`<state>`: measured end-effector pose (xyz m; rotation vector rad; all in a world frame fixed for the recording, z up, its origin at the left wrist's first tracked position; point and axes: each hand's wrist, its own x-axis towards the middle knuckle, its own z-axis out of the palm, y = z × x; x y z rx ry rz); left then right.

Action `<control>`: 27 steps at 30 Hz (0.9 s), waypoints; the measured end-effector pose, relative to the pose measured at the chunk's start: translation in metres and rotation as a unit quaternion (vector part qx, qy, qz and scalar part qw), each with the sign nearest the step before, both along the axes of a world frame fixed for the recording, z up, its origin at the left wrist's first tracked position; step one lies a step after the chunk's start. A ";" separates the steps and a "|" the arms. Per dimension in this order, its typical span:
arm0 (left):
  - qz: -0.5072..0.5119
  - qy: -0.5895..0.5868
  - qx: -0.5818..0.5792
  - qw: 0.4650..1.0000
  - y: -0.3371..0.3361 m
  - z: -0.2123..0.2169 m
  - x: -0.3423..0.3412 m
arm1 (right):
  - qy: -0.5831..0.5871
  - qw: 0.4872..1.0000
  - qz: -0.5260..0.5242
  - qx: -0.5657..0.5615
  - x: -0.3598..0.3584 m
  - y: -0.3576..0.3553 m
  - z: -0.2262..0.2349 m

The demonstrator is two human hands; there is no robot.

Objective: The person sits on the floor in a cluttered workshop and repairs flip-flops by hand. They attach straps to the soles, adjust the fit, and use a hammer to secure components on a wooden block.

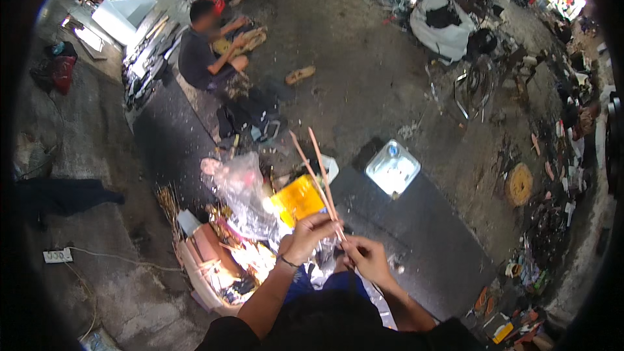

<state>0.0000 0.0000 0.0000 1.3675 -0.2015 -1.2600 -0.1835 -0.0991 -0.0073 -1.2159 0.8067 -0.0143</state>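
Two long, thin, pinkish-tan strips (320, 164) rise from between my hands, spreading apart toward their far ends. My left hand (311, 237) pinches them near their lower end, its fingers closed. Just below and to the right, my right hand (368, 258) closes its fingertips on the bottom end of the strips. Behind the strips lies a bright yellow packet or sheet (292, 200). A crumpled clear plastic bag (242, 185) is beside it on the left. Near my left forearm stands a brownish open box (203, 278) with brightly lit strips and scraps in it.
A shiny rectangular metal tray (408, 181) sits ahead right by a dark mat (429, 240). Farther off at left, another person (203, 58) sits on the floor handling tan pieces. A power strip (58, 256) with a cable lies left. Scrap heaps (543, 240) line the right.
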 end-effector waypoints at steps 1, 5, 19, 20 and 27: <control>-0.051 -0.007 0.014 0.999 0.000 -0.007 0.004 | -0.025 0.999 -0.033 -0.030 -0.002 0.006 -0.012; 0.022 0.101 -0.065 0.993 -0.087 0.009 0.042 | 0.045 0.998 -0.039 -0.033 -0.004 -0.065 0.040; 0.055 -0.156 -0.119 0.979 -0.320 -0.032 0.366 | 0.074 0.997 -0.014 0.018 0.201 -0.278 -0.001; 0.065 -0.150 -0.105 0.981 -0.338 -0.027 0.391 | 0.067 0.998 0.004 0.016 0.224 -0.299 -0.004; 0.190 -0.163 -0.110 0.962 -0.431 0.031 0.557 | 0.060 0.995 0.062 -0.040 0.396 -0.456 0.011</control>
